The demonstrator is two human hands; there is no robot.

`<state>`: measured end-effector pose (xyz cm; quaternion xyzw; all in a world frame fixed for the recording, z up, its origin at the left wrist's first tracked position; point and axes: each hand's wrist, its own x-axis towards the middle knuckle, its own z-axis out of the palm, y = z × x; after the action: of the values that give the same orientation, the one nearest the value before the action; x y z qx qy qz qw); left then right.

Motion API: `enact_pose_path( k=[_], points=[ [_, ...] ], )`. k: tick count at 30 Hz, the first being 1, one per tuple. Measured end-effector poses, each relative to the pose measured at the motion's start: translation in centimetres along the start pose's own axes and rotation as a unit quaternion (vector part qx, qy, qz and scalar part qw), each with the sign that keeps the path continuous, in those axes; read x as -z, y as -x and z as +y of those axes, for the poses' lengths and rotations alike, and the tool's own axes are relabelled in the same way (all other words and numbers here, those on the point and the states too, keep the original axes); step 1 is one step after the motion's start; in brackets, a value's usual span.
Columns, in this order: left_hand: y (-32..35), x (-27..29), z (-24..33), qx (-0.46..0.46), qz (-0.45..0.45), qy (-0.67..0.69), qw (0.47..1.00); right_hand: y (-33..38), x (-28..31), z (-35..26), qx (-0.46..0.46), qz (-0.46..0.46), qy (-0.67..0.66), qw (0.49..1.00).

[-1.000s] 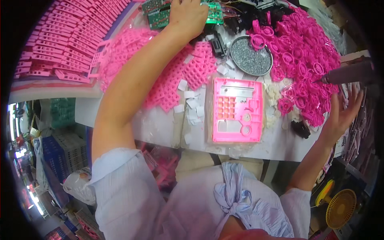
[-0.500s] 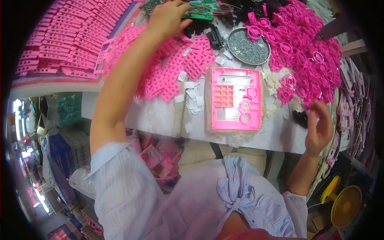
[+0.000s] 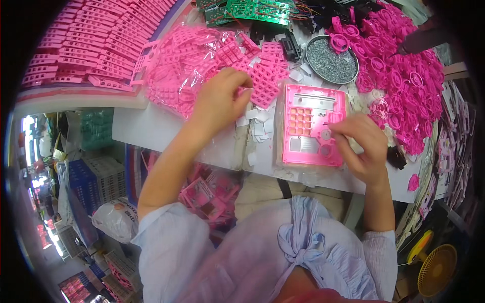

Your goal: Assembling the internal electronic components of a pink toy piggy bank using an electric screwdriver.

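Note:
A pink plastic housing lies open-side up before me, with a keypad grid, a slot and round openings. My right hand is over its right side, thumb and forefinger drawn together near a round opening. A tiny dark bit shows at those fingertips, too small to name. My left hand hovers by the pink keypad grids, its fingers curled in a pinch. Something small and pale shows at the fingertips; I cannot make out what. Loose white squares lie between that hand and the housing.
A round dish of small metal screws stands behind the housing, beside a heap of magenta ring parts. Green circuit boards with wires lie at the back. Pink panels are stacked far left. A dark tool juts in at upper right.
My left hand has come back from the circuit boards to beside the keypad grids. My right hand has moved left from the magenta heap's near edge to the housing.

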<state>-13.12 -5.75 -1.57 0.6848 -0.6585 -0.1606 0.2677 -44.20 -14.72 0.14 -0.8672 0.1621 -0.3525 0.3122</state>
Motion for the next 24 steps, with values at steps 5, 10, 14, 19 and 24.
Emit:
enact_pose_path(
  k=[5, 10, 14, 19, 24],
  points=[
    [-0.3, -4.8, 0.1, -0.024, -0.016, -0.140, 0.990, -2.4, -1.9, 0.3, 0.021, -0.036, 0.010, 0.999],
    [1.9, -4.3, 1.6, -0.198, 0.159, -0.070, 0.965, -1.2, -1.2, 0.2, 0.026, -0.025, 0.029, 0.999],
    [4.0, -4.7, 3.5, -0.295, 0.201, -0.018, 0.934, -0.8, -2.1, -0.5, 0.057, 0.015, 0.045, 0.997],
    [5.1, -6.2, 4.6, -0.324, 0.186, 0.045, 0.927, 0.4, -3.5, -0.5, 0.077, -0.058, -0.041, 0.994],
    [5.4, -6.2, 5.1, -0.257, 0.179, 0.106, 0.944, 1.1, -3.6, -1.3, 0.092, -0.056, -0.038, 0.993]
  ],
)
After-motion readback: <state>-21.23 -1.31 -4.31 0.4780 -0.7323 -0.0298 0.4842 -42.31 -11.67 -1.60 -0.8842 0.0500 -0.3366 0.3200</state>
